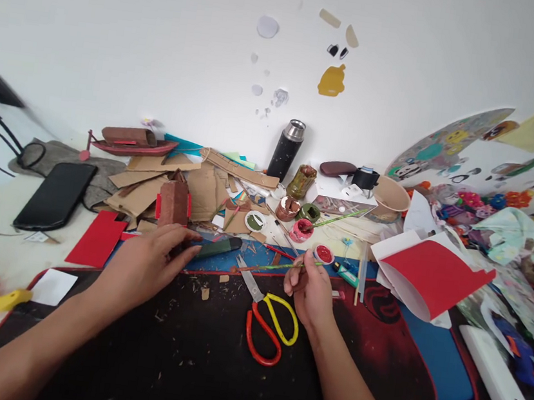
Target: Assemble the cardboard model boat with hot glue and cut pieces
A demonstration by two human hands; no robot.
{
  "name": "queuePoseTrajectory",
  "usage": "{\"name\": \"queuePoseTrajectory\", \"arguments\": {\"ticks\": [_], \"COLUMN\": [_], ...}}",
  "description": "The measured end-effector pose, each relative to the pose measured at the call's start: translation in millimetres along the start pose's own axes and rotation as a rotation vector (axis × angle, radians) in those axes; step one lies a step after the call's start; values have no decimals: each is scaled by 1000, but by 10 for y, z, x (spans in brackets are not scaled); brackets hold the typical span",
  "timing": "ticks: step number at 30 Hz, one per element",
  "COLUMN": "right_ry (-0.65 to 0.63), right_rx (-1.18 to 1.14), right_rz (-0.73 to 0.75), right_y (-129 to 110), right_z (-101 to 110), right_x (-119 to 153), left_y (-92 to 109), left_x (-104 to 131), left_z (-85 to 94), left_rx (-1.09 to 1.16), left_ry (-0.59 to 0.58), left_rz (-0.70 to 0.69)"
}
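My left hand [156,254] is at left of centre, its thumb and fingers closed around the near end of a long dark green tool with a black tip [219,247], which looks like a utility knife. Just behind that hand stands a brown cardboard piece with red sides [174,201]. In my right hand [307,289] is a thin green paintbrush [271,267], pinched between thumb and fingers, its brownish end pointing left. Under the brush, scissors [256,289] with one red and one yellow handle lie partly open on the black mat [179,358].
Behind my hands stand open paint pots [288,208], a red paint lid [323,254], a black flask [285,150] and cardboard scraps [207,189]. A model boat [132,144] and phone [56,195] lie left. Red paper [437,276] and a white power strip [493,374] are right.
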State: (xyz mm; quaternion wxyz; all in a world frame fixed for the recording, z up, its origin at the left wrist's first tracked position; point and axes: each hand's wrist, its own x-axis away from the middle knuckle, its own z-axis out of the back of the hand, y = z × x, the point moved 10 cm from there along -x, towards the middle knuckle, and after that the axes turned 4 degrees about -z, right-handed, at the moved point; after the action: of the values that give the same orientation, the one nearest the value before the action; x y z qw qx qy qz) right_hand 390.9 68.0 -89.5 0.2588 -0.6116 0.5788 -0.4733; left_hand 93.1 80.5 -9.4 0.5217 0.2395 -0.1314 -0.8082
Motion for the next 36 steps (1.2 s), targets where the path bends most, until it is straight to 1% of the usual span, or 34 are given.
{"name": "queuePoseTrajectory", "arguments": {"ticks": [2, 4, 7, 10, 13, 17, 22, 25, 30, 33, 36], "right_ry": [18, 31, 29, 1, -24, -18, -19, 3, 15, 8, 1], "right_rx": [-28, -62, -127, -200, -251, -288, -300, -272, -262, -263, -250], "right_rz": [-5, -18, -46, -60, -64, -84, -91, -96, -117, -117, -117], "right_y": [5, 9, 12, -3, -21, -10, 1, 12, 30, 26, 29], "right_z": [49, 92, 138, 170, 207, 256, 238, 237, 223, 212, 205], "right_x": [-10, -20, -35, -44, -44, -36, -23, -9, 11, 12, 10], "left_y": [118, 276, 491, 647, 743, 876, 859, 835, 838, 859, 877], "left_x": [-76, -140, -264, -475, -701, -904, -1054, -1149, -1231, -1228, -1225], "left_z": [-49, -157, -397, -628, -854, -1071, -1323, -1407, -1460, -1440, -1373], "left_rx": [-23, -36, -86, -182, -320, -359, -447, -472, -485, -483, -470], "left_ry": [-21, -61, -164, -273, -404, -493, -603, -627, -628, -637, -639], "left_rz": [-59, -142, -240, -293, -314, -366, -384, -389, -402, -409, -405]}}
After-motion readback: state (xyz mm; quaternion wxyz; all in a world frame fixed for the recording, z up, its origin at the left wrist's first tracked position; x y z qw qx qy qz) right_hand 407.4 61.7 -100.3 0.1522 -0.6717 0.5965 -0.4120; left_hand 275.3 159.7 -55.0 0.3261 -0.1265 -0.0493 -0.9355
